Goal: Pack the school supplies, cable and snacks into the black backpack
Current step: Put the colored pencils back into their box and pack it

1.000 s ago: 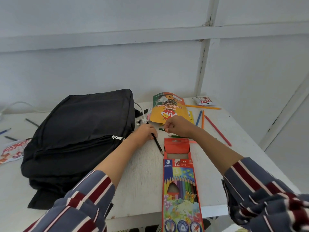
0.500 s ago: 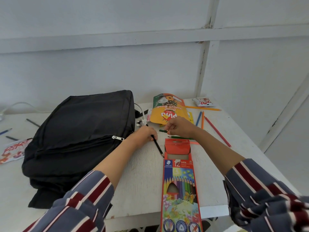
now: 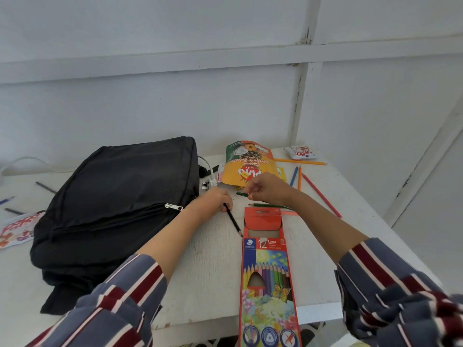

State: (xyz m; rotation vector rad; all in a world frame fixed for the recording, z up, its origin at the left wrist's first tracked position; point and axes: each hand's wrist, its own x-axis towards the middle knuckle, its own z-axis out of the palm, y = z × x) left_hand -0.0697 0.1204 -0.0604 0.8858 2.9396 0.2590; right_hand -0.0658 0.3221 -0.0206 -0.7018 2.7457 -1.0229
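Head view: hardly any movement this past second. Still pinching a dark green pencil (image 3: 241,194) in the fingers of the right hand (image 3: 268,189), just beyond the open Staedtler pencil box (image 3: 265,261); still gripping a black pencil (image 3: 233,220) against the desk (image 3: 200,276) with the left hand (image 3: 213,202). Nothing boxed yet, probably next; black backpack (image 3: 120,194) lying alongside, apparently zipped, unpacked.

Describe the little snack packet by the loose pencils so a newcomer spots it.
From the black backpack, go right past the yellow snack pouch to the far right corner of the table. The little snack packet lies beyond an orange pencil. Unlike its neighbours, it is white with red print.
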